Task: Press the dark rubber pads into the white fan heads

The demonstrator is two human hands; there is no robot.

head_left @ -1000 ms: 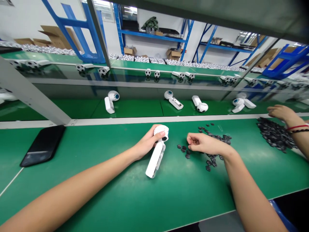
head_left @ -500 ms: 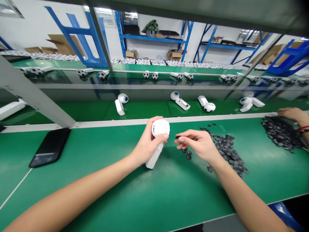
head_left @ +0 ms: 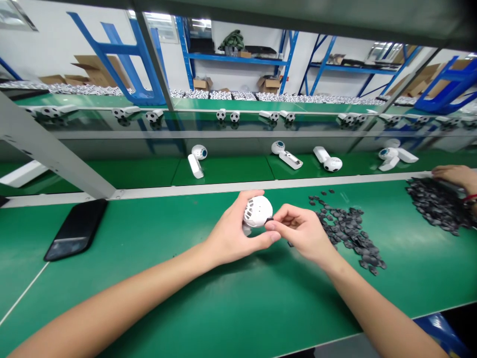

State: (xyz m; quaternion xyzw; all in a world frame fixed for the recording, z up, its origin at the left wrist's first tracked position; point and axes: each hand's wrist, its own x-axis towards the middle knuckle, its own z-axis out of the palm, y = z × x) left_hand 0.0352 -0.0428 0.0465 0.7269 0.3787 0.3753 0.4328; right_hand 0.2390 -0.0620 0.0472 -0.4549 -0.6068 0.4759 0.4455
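Observation:
My left hand (head_left: 233,231) is wrapped round a white handheld device (head_left: 258,211), its round slotted head tilted and facing up. Most of the device's handle is hidden behind the fingers. A small black piece (head_left: 269,220) is pinched between the thumb and forefinger of my right hand (head_left: 298,230), right against the lower right edge of the round head. Beside and partly behind my right hand lies a loose pile of small black pieces (head_left: 348,226) on the green table (head_left: 208,308).
A black phone (head_left: 77,229) lies at the left. Several white devices (head_left: 290,159) rest on the strip behind the white rail (head_left: 179,189). At the far right, another person's hand (head_left: 452,175) touches a second black pile (head_left: 434,204). A metal post (head_left: 55,144) slants at the left.
My left hand has turned and tilted the device, moving it slightly right. My right hand has brought the black piece from a short distance away to the edge of the head.

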